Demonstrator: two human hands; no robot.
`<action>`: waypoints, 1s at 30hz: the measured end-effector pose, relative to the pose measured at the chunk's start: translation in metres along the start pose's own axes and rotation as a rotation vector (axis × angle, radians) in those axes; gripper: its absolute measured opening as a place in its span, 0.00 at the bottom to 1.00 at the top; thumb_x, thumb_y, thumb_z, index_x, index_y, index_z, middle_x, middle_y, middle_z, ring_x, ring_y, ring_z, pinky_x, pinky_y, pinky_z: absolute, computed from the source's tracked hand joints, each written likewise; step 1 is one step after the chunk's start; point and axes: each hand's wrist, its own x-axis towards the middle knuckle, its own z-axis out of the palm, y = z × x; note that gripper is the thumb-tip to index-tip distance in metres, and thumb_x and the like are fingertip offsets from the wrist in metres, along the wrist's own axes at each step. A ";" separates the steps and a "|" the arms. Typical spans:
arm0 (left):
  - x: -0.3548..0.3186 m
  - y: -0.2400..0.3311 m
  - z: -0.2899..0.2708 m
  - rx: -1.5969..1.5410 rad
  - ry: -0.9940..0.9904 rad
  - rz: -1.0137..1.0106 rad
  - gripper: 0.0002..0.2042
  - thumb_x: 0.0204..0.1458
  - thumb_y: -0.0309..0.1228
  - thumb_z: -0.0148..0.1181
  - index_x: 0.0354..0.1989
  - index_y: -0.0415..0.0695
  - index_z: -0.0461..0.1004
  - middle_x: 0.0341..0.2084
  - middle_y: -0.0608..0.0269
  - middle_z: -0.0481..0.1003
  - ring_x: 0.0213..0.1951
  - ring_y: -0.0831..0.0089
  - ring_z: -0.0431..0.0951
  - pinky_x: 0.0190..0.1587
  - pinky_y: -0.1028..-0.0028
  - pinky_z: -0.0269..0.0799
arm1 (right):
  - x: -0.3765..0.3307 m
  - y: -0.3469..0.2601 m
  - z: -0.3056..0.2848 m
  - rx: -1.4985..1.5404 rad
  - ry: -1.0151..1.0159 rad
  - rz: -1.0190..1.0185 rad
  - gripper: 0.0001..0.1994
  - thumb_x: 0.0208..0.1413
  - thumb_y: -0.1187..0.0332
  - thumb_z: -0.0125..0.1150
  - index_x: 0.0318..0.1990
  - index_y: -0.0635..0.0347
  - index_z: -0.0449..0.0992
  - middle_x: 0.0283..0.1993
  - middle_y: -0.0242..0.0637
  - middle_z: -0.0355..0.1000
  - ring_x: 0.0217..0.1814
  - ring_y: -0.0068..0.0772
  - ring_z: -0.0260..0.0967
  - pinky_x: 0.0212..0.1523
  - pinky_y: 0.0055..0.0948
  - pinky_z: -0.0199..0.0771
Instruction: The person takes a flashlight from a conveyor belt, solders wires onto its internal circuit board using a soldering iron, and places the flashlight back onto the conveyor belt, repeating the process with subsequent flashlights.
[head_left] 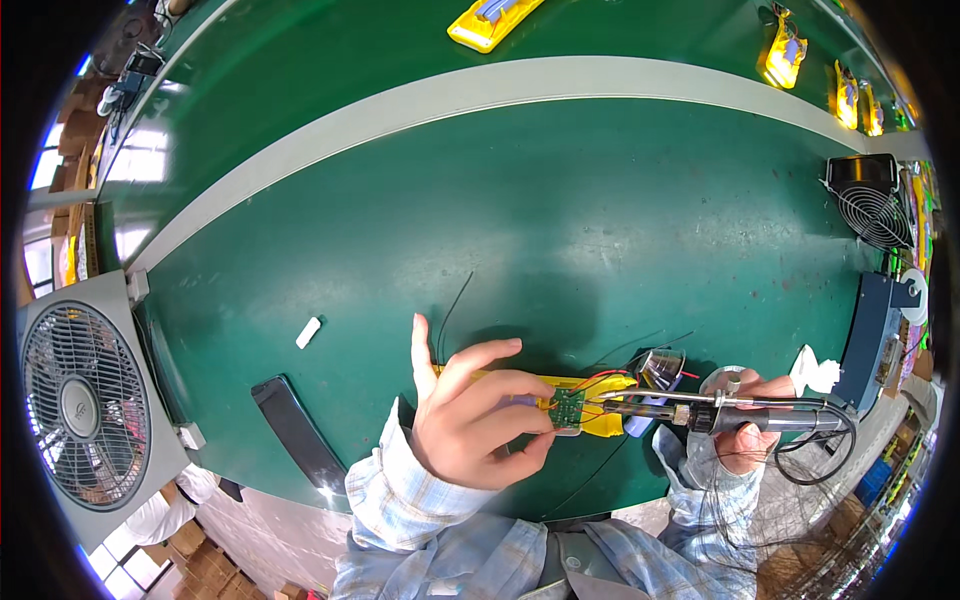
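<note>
A green circuit board (569, 407) with red and black wires lies over a yellow plastic housing (606, 424) near the table's front edge. My left hand (475, 415) is closed at the board's left edge, fingertips pressed there; two of its other fingers stretch away. Part of the housing and a lavender piece are hidden under that hand. My right hand (745, 440) is wrapped round a soldering iron (765, 418) with a thin metal guide tube along it. Its tip points left at the board's right side. Behind the tip stands a shiny metal cup-shaped part (662, 368).
A dark phone (298, 432) and a small white piece (308, 332) lie to the left. A box fan (85, 405) stands at the left edge, a small black fan (868, 200) at the right. Beyond a pale ledge (560, 80) sit several yellow housings (784, 55).
</note>
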 end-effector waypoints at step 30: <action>-0.007 -0.007 0.009 0.108 0.012 0.011 0.05 0.19 0.26 0.52 0.08 0.49 0.64 0.18 0.75 0.65 0.26 0.76 0.66 0.45 0.51 0.37 | -0.017 0.010 0.009 -0.120 -0.123 -0.237 0.14 0.31 0.67 0.57 0.20 0.66 0.59 0.19 0.36 0.55 0.15 0.27 0.55 0.13 0.23 0.53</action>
